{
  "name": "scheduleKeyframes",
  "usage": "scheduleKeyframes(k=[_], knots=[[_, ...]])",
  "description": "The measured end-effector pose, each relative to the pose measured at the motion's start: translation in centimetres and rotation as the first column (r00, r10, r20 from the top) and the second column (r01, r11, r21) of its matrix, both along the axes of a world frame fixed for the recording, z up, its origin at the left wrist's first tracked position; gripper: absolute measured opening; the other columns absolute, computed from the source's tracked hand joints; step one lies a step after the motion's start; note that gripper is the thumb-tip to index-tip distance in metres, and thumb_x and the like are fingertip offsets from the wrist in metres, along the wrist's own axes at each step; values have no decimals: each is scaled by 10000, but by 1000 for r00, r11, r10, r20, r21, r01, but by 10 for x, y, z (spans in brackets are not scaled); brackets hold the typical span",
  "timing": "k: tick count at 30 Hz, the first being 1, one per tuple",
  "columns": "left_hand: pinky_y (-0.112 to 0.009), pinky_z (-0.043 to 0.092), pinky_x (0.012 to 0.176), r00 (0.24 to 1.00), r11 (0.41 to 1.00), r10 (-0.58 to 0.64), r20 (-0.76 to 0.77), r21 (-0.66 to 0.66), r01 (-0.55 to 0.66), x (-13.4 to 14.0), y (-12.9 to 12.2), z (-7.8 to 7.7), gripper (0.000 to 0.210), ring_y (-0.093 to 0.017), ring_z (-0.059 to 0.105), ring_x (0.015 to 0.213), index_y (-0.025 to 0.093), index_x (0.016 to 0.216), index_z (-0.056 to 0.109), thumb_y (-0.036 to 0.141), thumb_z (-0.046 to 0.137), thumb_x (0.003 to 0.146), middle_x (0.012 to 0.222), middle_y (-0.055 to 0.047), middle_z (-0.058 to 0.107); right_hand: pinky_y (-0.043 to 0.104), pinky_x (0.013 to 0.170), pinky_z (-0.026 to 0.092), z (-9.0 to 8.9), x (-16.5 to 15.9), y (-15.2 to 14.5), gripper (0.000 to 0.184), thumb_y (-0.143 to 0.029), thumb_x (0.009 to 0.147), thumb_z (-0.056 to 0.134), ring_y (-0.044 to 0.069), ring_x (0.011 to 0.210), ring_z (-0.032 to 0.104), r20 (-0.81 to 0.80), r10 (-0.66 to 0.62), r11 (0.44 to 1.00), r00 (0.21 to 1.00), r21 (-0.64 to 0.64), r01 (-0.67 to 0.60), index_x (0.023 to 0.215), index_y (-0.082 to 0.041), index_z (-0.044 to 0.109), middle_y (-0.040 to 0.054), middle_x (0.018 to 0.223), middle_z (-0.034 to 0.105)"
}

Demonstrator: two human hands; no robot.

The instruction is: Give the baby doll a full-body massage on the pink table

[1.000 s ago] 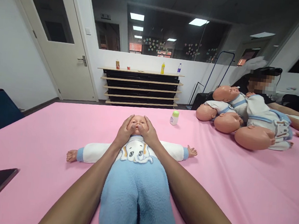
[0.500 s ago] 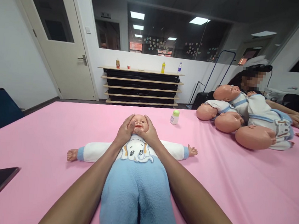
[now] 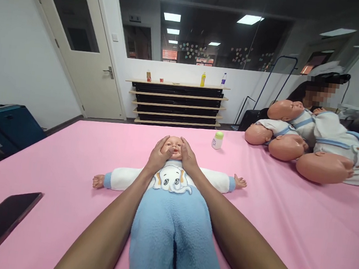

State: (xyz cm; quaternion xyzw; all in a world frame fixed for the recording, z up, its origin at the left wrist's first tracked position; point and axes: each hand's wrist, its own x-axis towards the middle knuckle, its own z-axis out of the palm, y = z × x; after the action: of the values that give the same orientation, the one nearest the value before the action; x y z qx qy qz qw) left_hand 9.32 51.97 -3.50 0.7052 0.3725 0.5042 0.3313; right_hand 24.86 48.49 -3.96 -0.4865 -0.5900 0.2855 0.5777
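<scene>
Doll [image 3: 171, 213]: lies face up on the pink-covered table [image 3: 68, 157], about midway along the far edge, head toward that edge, legs running toward me and out of view at the bottom. Its arms stretch out to both sides. Clothing: white top with elephant face, blue trousers.

My left hand [image 3: 158, 157]: spread wide, palm side cupping one side of the doll's head, thumb over the cheek near the mouth. My right hand [image 3: 190, 158]: also wide, laid along the other side of the head; I cannot make out exactly where its thumb tip rests. My forearms pass either side of the doll's body.

Nearby: small white bottle [image 3: 217, 141], green cap, upright near the far edge, to the right of the head. Dark phone [image 3: 5, 221] lies flat in from the left edge, partly cut off. More dolls [image 3: 322, 168] lie heaped at the far right corner; behind them I see a person [image 3: 295, 90] wearing headgear.
</scene>
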Motion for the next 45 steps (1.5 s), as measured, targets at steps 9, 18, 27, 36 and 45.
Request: scheduleKeyframes(k=[9,18,27,36,45], knots=[[-377,258,1210,998,999,-46,52,-11,47,-1,2,-3,669,-198,363,1394,217,1427,427,635,374,908,1474,-69,390,367,1192,307,2,0,-3,937,-626,730,691,217,1383,358,44,11,1000,999,0,-11,1494,-223,330,48,1489,330],[-391,312,1177,998,996,-58,15,-73,59,-3,-1,3,905,-251,388,1371,250,1450,386,566,740,679,1475,-70,382,345,1218,263,-2,0,3,747,-692,891,413,173,1399,341,22,-5,1000,1000,-3,5,1475,-227,373,25,1484,345],[-376,285,1197,1000,999,-23,7,-22,23,-1,-1,1,706,-216,384,1378,222,1428,430,625,507,853,1466,-70,403,374,1158,359,1,1,-4,1129,-597,610,793,236,1372,374,42,58,998,997,-5,-58,1525,-218,250,74,1498,308],[-375,300,1193,995,995,-83,59,-47,86,-5,3,-2,855,-246,376,1386,240,1447,400,610,677,728,1485,-64,378,340,1192,321,3,0,-2,899,-636,748,670,206,1359,400,0,23,1000,1000,-4,-23,1482,-217,362,37,1464,376],[-364,305,1186,999,998,-26,29,-49,28,-2,0,2,781,-234,392,1374,227,1426,433,595,642,769,1473,-65,400,330,1226,249,-1,0,2,707,-700,920,324,155,1398,344,-14,-2,1000,1000,3,2,1450,-242,417,8,1475,362]])
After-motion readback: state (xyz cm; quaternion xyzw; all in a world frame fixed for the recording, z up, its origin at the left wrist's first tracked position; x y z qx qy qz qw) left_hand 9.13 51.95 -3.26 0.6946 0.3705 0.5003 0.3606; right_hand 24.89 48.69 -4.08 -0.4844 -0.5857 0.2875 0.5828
